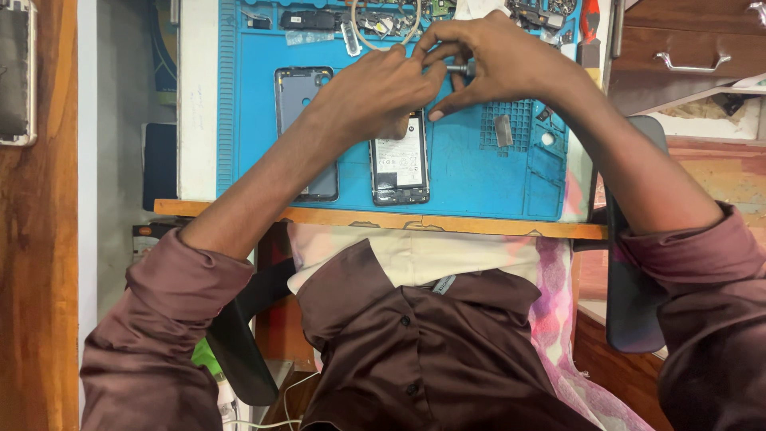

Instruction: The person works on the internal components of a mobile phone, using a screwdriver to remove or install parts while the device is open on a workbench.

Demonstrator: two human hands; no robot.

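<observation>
With our left hand and right hand fingers pinched together on a small metal screwdriver, we work at 12 o'clock of the opened phone, its battery exposed.

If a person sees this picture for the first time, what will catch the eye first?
First, the two hands meeting at the top centre: the left hand and right hand pinch a small metal tool above an opened phone. Beneath them lies the bright blue work mat, with a separate phone back cover to the left. Small parts crowd the mat's far edge.
</observation>
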